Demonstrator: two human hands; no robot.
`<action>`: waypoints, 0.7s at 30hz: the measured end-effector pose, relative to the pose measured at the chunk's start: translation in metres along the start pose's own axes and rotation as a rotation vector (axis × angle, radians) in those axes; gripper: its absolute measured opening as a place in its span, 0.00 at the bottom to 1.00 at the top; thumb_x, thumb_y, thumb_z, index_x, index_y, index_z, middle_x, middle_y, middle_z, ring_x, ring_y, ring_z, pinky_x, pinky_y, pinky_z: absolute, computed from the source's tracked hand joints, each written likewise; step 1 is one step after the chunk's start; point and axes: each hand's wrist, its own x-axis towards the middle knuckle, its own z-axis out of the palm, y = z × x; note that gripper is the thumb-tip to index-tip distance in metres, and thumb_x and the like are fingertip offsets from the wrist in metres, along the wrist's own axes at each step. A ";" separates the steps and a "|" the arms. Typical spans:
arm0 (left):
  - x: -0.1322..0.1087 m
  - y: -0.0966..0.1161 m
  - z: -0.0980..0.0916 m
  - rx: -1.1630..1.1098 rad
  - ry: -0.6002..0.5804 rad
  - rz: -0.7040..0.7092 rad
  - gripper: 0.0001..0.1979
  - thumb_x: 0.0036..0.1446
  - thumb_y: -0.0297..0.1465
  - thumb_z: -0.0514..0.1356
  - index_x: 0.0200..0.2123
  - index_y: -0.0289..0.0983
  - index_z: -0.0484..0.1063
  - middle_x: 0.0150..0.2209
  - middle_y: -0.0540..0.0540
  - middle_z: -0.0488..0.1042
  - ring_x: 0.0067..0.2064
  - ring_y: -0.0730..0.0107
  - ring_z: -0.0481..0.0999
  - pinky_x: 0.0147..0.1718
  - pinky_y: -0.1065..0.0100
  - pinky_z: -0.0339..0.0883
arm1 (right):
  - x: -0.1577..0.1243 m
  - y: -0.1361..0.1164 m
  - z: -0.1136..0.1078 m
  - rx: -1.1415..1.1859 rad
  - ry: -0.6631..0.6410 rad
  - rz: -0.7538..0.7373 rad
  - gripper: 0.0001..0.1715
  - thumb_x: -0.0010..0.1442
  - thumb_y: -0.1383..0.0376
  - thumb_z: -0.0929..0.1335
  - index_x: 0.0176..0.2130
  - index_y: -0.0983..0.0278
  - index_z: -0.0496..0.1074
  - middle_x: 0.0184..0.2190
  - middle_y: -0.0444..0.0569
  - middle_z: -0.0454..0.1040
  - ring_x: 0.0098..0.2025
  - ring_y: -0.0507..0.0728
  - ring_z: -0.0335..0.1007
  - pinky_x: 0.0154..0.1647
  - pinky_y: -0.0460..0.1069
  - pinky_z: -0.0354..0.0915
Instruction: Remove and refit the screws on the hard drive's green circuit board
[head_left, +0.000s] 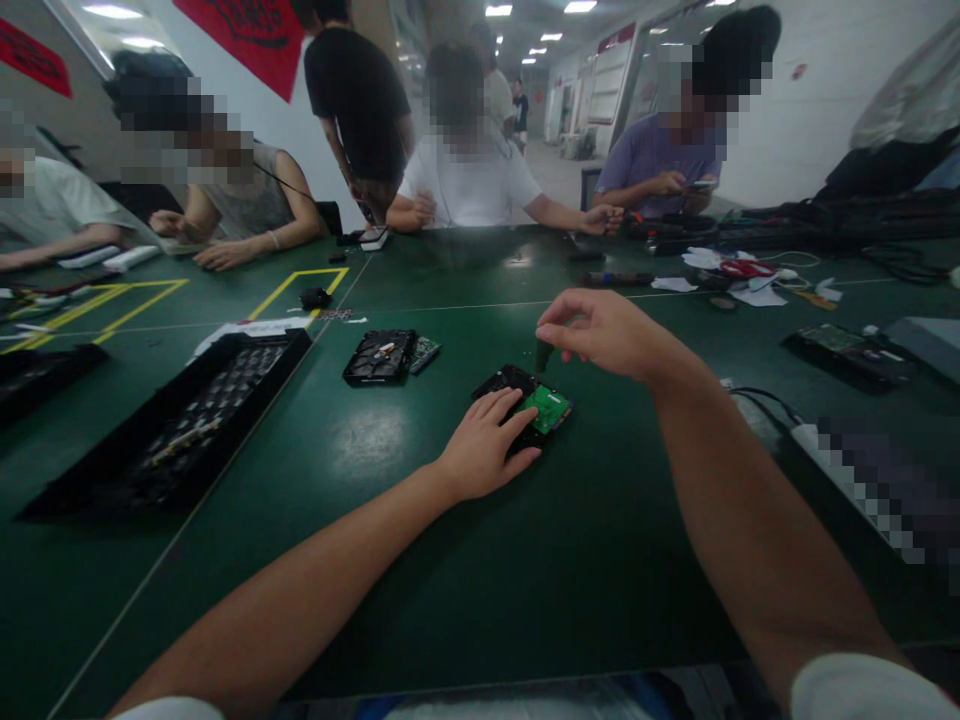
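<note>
A hard drive (551, 410) with a green circuit board on its top face lies on the table in front of me. Across its near left part rests my left hand (487, 440), fingers spread and laid flat on it, the thumb by its near edge; the hand hides part of the drive. Just above the drive's far edge, my right hand (600, 330) pinches a short dark screwdriver (543, 356) between thumb and fingers. The screwdriver points down, and its tip is too small to make out against the drive.
To the left are another hard drive (379, 357), a loose circuit board (424, 354) and a long black tray (187, 430) with small parts. A further drive (847, 355) and a power strip (855, 490) lie right. Several people sit across the green table (360, 560).
</note>
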 end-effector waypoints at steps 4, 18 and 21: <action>0.000 0.000 -0.001 -0.017 0.007 0.003 0.30 0.71 0.47 0.61 0.70 0.40 0.67 0.74 0.34 0.61 0.74 0.41 0.60 0.72 0.40 0.57 | 0.002 0.003 0.003 0.068 0.000 0.053 0.05 0.65 0.64 0.75 0.42 0.64 0.80 0.32 0.49 0.82 0.26 0.52 0.75 0.26 0.47 0.69; 0.000 0.000 0.000 -0.007 0.016 0.009 0.30 0.71 0.46 0.61 0.70 0.39 0.67 0.73 0.33 0.61 0.74 0.41 0.60 0.72 0.40 0.58 | 0.001 0.002 0.000 0.111 0.014 0.066 0.13 0.60 0.60 0.80 0.37 0.64 0.78 0.31 0.50 0.82 0.27 0.53 0.76 0.22 0.46 0.66; -0.001 -0.001 0.001 -0.006 0.014 0.011 0.31 0.70 0.47 0.61 0.70 0.39 0.67 0.73 0.33 0.61 0.74 0.42 0.60 0.72 0.40 0.57 | 0.002 0.004 -0.001 0.094 0.003 0.038 0.10 0.62 0.61 0.78 0.38 0.65 0.79 0.30 0.49 0.81 0.27 0.53 0.76 0.23 0.46 0.67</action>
